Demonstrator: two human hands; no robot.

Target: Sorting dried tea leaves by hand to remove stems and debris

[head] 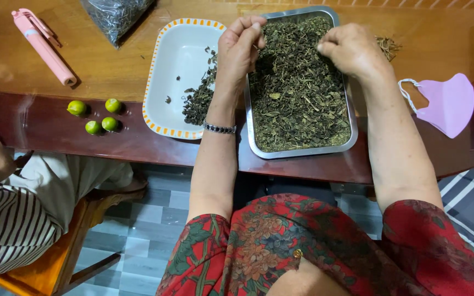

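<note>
The tray (352, 129) is shiny smooth metal holding dry, rough, matt leaves (297, 93). The table (105, 71) is glossy polished wood; the dish (176, 60) looks smooth and glazed.

We see a heap of dried green leaves (297, 104), crumpled and mixed with thin stems, filling a shallow rectangular metal tray (352, 131) that lies flat near the front edge of the surface. Just to its left, touching it, lies a white dish (174, 60) with an orange-striped rim, where a smaller pile of the same leaves (198, 101) is banked against its right side. A few loose bits dot the dish's bare white bottom.
</note>
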